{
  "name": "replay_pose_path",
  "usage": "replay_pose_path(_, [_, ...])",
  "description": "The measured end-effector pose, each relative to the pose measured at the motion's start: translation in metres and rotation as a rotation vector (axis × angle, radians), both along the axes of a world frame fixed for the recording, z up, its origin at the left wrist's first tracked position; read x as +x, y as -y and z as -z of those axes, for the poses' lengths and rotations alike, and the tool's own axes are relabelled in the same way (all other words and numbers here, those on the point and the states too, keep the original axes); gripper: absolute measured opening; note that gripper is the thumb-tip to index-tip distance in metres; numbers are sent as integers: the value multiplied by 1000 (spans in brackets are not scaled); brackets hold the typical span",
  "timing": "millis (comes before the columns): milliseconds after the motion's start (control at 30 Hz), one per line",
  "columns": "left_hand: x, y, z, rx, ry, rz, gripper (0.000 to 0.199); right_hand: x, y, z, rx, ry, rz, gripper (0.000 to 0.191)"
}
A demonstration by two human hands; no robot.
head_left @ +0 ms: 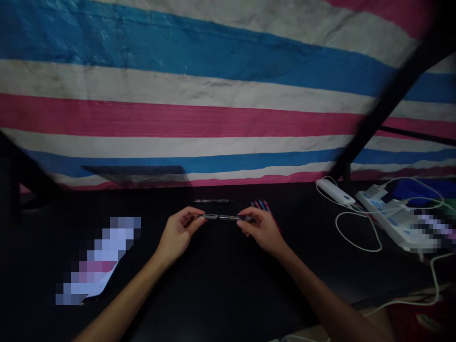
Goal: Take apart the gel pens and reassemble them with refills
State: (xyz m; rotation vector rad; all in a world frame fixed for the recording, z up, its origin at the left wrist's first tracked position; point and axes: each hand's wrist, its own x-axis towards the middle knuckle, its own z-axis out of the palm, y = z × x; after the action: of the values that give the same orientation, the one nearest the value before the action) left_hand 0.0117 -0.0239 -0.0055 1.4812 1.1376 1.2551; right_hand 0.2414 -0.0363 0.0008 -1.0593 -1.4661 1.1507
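Both my hands hold one pen (228, 217) level above the black table (213, 285). The pen has a clear barrel and a grey part toward its left end. My left hand (181, 230) pinches the left end between thumb and fingers. Its other end sits in the pinch of my right hand (261, 228), which covers part of it. Just beyond lies a second, similar pen (213, 201) on the table. Several pink and blue pens or sticks (261, 205) lie behind my right hand, partly hidden by it.
At the left lies a bright, pixelated flat object (103, 256). On the right are a white power strip (388, 213), a white device (335, 192) and loose white cables (359, 249). A striped plastic sheet (213, 118) hangs behind the table, with a dark slanted post (381, 114) at right.
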Motion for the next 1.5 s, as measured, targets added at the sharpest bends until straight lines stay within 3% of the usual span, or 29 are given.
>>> replay_pose_path(133, [0,1,0,6,-33,5,18,-2,-1,0,-58,44,28,33])
replay_pose_path(200, [1,1,-1,2,-46,9,18,-1,-1,0,-27,2,50,25])
replay_pose_path(300, [3,2,-2,-3,-49,5,19,0,-2,0,23,-23,58,32])
replay_pose_path(367, [3,2,-3,1,-53,-7,19,1,-2,0,-5,15,49,21])
replay_pose_path(600, [3,2,-3,-36,24,-14,21,-1,-2,-3,21,-94,87,35])
replay_pose_path(667, [2,2,-3,-44,39,-9,21,-1,-1,-4,19,-51,78,28])
replay_pose_path(733, [2,2,-4,-32,23,-7,20,-1,0,-3,-14,4,78,21])
replay_pose_path(800, [1,3,-4,-2,-29,-20,19,1,0,-2,-66,21,68,28])
replay_pose_path(933, [1,6,-6,83,-126,-39,18,3,-2,0,-165,-91,22,32])
replay_pose_path(1000, [2,8,-9,76,-133,4,19,4,-4,-1,-158,-202,20,29])
replay_pose_path(1100, [7,12,-13,-18,-132,169,19,4,-6,-4,-120,-370,49,24])
replay_pose_path(1200, [12,15,-13,-193,-68,373,31,3,-6,-6,-92,-454,49,23])
replay_pose_path(1300, [15,17,-10,-339,23,478,40,3,-6,-6,-70,-474,33,21])
replay_pose_path(1400, [16,18,-9,-249,-131,450,40,2,-6,-3,-63,-460,42,22])
replay_pose_path(1500, [19,21,-9,-42,-441,300,37,-1,-9,2,-65,-445,93,24])
